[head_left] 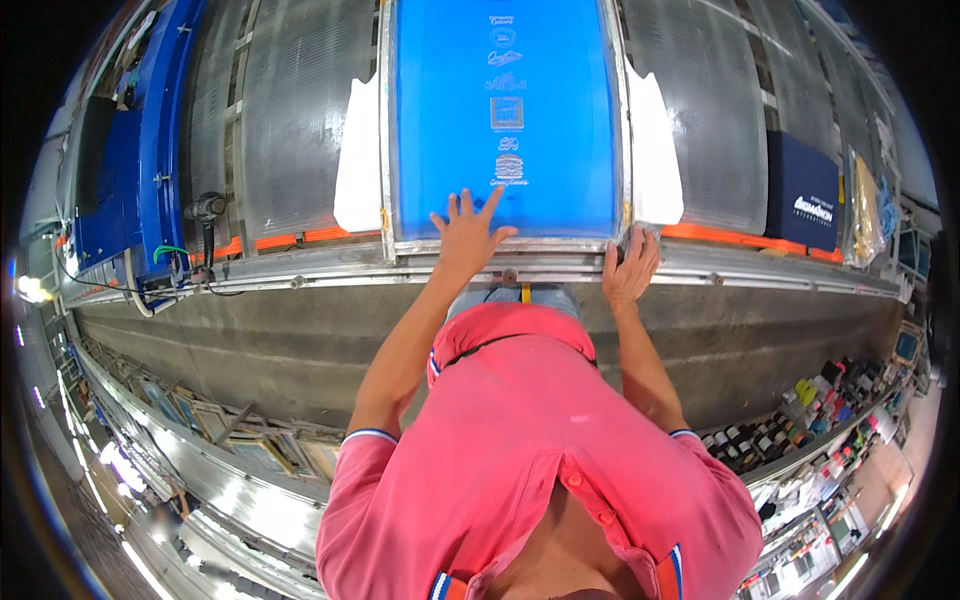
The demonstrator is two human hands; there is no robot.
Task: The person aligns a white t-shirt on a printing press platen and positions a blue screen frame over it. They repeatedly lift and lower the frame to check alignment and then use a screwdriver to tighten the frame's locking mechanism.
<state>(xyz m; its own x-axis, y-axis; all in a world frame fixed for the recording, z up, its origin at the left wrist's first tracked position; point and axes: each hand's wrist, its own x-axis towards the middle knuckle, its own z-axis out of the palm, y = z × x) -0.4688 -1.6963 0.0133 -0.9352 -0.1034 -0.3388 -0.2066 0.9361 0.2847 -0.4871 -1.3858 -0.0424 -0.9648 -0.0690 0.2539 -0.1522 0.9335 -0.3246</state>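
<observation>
A blue printing screen (432,110) in a metal frame (386,150) lies before me, with a column of pale logos down its middle. My left hand (468,235) is spread open over the screen's near edge, fingertips on or just above the blue mesh. My right hand (632,265) is at the frame's near right corner, its fingers bent round a small dark thing that they mostly hide. White boards (358,170) show beside the frame on either side, partly under it.
A long metal rail (760,280) runs along my side of the table. At left are blue machine parts (120,185) and a black clamp fitting (205,208); at right, a dark blue board (800,190). Containers (810,400) line a lower shelf behind me, right. A small figure of a person (165,515) is lower left.
</observation>
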